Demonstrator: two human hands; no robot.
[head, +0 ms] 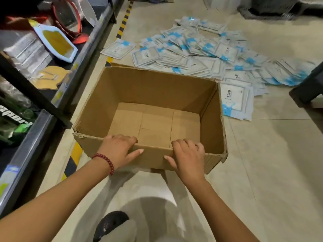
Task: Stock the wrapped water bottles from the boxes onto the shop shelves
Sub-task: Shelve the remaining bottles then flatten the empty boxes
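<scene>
The cardboard box [153,109] sits open and empty on the floor beside the shelving [57,95], so both hands take its near wall, probably to drag or lift it clear. The left hand [120,151] and right hand [187,158] each hook fingers over the rim, thumbs pressed on the outer face, arms stretched forward. No wrapped water bottles can be made out; flat blue-and-white packets [206,55] litter the floor beyond

This looks like a shop's stock aisle: dark metal shelves [52,95] along the left carry packaged mirrors [56,41] and wrapped goods, yellow-black hazard tape [125,20] lines the tiled floor [271,154], and flat blue-white packets [201,55] lie heaped beside an open cardboard box [152,95].
</scene>
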